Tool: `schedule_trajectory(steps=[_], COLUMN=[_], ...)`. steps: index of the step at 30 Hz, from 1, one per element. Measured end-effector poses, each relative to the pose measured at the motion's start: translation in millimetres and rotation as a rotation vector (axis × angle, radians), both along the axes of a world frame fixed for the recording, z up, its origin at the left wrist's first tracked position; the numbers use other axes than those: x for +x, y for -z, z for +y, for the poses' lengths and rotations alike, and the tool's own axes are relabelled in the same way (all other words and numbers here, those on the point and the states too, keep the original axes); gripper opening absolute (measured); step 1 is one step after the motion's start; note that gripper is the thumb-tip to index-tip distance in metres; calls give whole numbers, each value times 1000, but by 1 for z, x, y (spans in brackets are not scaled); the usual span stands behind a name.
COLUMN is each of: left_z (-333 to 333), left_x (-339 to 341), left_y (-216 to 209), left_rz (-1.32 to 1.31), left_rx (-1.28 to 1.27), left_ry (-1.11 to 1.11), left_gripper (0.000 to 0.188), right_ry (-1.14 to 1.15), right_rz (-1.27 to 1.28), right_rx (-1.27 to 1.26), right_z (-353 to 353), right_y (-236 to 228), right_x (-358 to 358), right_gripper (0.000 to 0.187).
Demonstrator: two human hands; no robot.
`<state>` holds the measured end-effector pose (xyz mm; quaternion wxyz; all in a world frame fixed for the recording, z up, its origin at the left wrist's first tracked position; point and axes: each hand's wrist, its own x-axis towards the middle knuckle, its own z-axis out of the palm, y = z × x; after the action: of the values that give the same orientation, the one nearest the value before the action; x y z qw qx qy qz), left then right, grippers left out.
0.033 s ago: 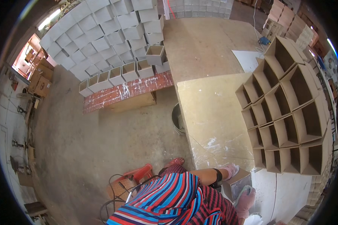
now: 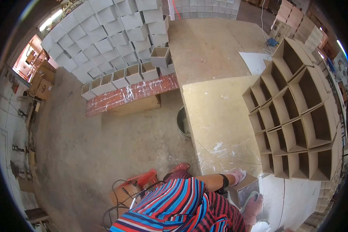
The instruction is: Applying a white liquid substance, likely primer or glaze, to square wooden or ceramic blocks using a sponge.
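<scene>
An open brown cardboard box point(image 2: 246, 189) lies at the lower right of the bench, its hollow side facing up. My left hand point(image 2: 238, 176), in a pinkish glove, grips the box's far edge; its fingertips are partly hidden. My right hand point(image 2: 253, 210), also in a pink glove, is at the near right side of the box. Its fingers are closed around a small grey-green piece point(image 2: 253, 196), too small to name, against the box's edge. A white round thing point(image 2: 263, 225), partly cut off, is beside my right wrist.
Stacked open brown boxes point(image 2: 294, 116) stand along the bench's right side. Pale boxes are piled at the back left, with a row on a red paint-splashed bench point(image 2: 131, 92). A bucket point(image 2: 183, 121) is beside the bench edge; a red stool point(image 2: 143, 178) is on the floor.
</scene>
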<state>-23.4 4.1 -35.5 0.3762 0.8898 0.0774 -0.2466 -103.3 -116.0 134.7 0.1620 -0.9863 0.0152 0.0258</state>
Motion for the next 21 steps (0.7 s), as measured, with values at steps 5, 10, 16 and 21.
schedule_trajectory(steps=[5, 10, 16, 21], left_z=[0, -2, -5, 16], left_x=[0, -1, 0, -13], left_y=[-2, 1, 3, 18], left_rz=[5, 12, 8, -547], left_rx=[-3, -3, 21, 310], left_ry=[-13, -30, -83, 633], left_gripper=[26, 26, 25, 31], right_ry=[-33, -36, -12, 116], right_rz=[-16, -34, 12, 125], right_rx=[46, 54, 27, 39], right_z=[3, 4, 6, 14], right_y=[-3, -6, -5, -12], right_x=[0, -3, 3, 5], right_gripper=[24, 22, 25, 31])
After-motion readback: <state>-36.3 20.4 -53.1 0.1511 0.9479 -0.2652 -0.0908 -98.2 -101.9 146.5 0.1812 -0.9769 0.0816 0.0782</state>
